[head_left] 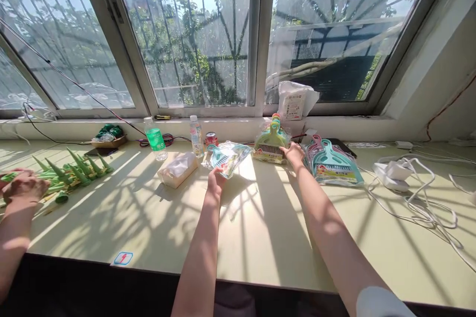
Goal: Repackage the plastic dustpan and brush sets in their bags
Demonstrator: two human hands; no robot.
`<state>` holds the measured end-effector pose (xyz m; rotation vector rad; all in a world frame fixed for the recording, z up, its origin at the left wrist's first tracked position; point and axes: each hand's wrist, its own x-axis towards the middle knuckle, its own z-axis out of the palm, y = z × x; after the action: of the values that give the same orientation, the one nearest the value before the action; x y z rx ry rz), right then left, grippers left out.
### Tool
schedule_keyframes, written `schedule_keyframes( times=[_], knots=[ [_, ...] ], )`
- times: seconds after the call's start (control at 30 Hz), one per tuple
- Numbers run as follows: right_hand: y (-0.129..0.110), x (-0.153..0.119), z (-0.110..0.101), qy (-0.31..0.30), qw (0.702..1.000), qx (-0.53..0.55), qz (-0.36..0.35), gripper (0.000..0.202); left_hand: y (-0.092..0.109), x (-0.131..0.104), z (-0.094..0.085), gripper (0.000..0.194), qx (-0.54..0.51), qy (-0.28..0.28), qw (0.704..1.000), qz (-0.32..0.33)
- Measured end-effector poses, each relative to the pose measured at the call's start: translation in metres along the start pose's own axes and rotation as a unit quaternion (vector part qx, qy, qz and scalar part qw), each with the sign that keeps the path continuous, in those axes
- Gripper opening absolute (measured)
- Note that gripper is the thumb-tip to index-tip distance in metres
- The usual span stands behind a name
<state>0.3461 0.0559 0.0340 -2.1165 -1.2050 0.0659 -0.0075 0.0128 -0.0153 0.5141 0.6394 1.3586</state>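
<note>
My left hand (215, 182) grips the lower edge of a light-blue dustpan and brush set (229, 156) in clear plastic wrapping, tilted above the table. Farther right, my right hand (293, 152) has its fingers on the right edge of a green wrapped dustpan and brush set (272, 146), which leans upright near the window sill. Other handles in orange and green show behind that set. Just right of this hand stands a teal dustpan and brush set (332, 163), also wrapped, with a pink one (315, 142) partly hidden behind it.
A tissue pack (178, 171), two bottles (155, 139) (195, 134) and a red can (211, 138) stand left of my hands. White cables (427, 208) sprawl at right. Another person's hand (24, 185) is at far left beside green cone-shaped pieces (74, 171). A white package (293, 100) rests on the sill.
</note>
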Motion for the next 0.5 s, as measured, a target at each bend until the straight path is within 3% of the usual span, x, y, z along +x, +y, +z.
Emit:
schedule_keyframes(
  times=[0.07, 0.13, 0.3, 0.37, 0.43, 0.5],
  knots=[
    [-0.005, -0.001, 0.009, 0.056, 0.997, 0.04, 0.019, 0.053, 0.0, -0.004, 0.002, 0.037, 0.046, 0.019, 0.999, -0.015],
    [-0.009, -0.009, 0.013, 0.112, 0.99, 0.082, -0.007, 0.058, -0.002, -0.009, 0.005, 0.028, 0.087, 0.032, 0.995, -0.028],
    [-0.005, -0.071, -0.005, 0.154, 0.945, 0.185, -0.222, 0.039, -0.019, -0.02, 0.028, 0.035, 0.13, -0.026, 0.991, -0.01],
    [0.003, -0.109, -0.016, 0.113, 0.912, 0.199, -0.34, 0.039, -0.031, -0.025, 0.042, 0.05, 0.127, -0.064, 0.99, -0.015],
    [0.013, -0.145, -0.022, 0.018, 0.887, 0.18, -0.424, 0.035, -0.044, -0.032, 0.054, 0.059, 0.128, -0.101, 0.986, -0.024],
    [0.023, -0.172, -0.023, -0.071, 0.888, 0.161, -0.425, 0.037, -0.055, -0.039, 0.062, 0.058, 0.128, -0.125, 0.983, -0.031]
  ],
)
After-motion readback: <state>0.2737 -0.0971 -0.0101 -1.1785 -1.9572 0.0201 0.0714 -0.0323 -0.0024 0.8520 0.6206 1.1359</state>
